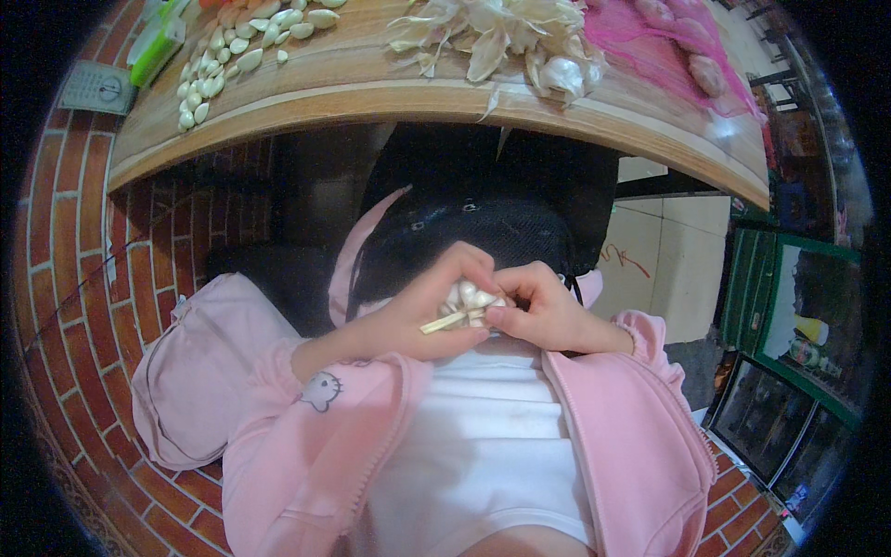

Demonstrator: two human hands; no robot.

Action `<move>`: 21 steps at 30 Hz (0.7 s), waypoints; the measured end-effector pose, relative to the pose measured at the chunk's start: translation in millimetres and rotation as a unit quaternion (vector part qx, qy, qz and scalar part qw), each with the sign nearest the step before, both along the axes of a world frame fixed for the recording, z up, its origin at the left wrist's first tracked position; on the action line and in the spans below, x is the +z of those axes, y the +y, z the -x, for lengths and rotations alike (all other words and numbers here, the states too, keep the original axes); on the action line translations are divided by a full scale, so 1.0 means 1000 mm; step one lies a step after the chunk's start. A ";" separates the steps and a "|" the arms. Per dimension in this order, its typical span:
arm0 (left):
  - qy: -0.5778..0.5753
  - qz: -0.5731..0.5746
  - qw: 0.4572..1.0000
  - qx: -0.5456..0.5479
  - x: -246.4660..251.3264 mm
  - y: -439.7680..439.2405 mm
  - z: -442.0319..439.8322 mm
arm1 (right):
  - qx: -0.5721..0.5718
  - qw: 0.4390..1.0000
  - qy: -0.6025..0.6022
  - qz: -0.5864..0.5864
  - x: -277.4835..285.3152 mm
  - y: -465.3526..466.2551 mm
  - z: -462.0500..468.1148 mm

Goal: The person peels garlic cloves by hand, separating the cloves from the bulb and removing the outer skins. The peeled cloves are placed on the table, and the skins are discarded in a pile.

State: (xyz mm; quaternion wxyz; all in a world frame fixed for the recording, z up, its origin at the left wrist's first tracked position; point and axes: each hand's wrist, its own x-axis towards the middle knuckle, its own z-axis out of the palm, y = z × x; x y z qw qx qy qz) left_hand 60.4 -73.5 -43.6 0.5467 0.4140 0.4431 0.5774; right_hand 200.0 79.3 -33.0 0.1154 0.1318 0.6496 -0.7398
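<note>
My left hand [435, 299] cups a partly peeled garlic bulb [468, 301], low in front of my body above my lap. The bulb's pale stalk sticks out towards the lower left. My right hand [539, 306] has its thumb and fingers on the right side of the same bulb. White peeled garlic cloves [209, 76] lie in a loose group at the left of the wooden table [348, 94]. Dry garlic skins [487, 42] are heaped at the middle, beside a whole garlic bulb [564, 75] near the edge.
A pink net bag [668, 42] with bulbs inside lies at the table's right. A green and white object [160, 49] stands at its left end. A black mesh bag [466, 230] is under the table edge; a green-framed cabinet [755, 285] is at right.
</note>
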 end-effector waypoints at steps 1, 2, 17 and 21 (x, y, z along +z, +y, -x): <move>0.004 -0.002 1.000 -0.003 -0.001 0.000 0.000 | 0.004 1.000 0.013 -0.006 -0.001 0.000 0.000; 0.006 -0.005 1.000 -0.006 -0.001 0.000 0.000 | 0.005 0.999 0.031 -0.014 -0.002 0.000 0.000; -0.054 -0.042 0.997 0.035 -0.002 -0.004 0.013 | -0.031 0.969 0.003 0.244 0.003 0.014 0.000; -0.081 0.037 0.995 0.036 0.002 -0.006 0.015 | -0.084 0.991 0.056 0.083 0.004 0.020 0.000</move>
